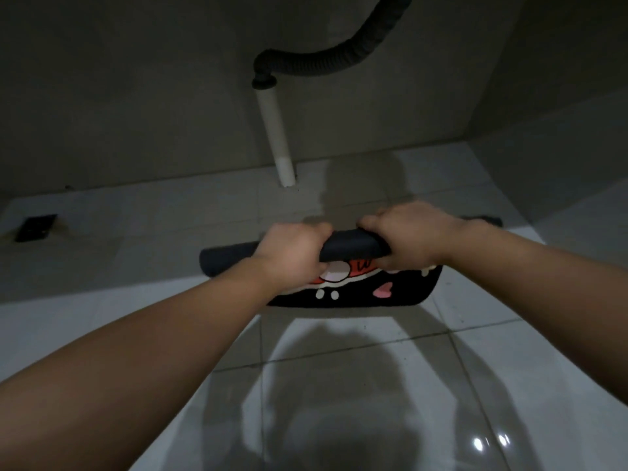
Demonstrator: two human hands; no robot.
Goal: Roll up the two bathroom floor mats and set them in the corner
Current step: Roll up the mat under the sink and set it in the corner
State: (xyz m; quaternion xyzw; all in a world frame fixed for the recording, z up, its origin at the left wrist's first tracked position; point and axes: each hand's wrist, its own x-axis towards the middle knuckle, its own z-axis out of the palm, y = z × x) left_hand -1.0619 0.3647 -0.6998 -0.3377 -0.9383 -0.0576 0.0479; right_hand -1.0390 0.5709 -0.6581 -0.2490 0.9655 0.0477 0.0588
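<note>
Black mat (353, 246) half rolled, left hand (292, 253), right hand (407, 239) side by side, fingers gripping roll

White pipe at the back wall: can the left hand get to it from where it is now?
Probably yes, but not right away. The left hand is closed on the rolled mat along with the right hand. Bare floor lies between the mat and the white pipe, so nothing blocks the way once it lets go.

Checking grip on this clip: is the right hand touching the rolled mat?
Touching. The head view shows the right hand wrapped over the rolled mat, fingers curled on top.
</note>
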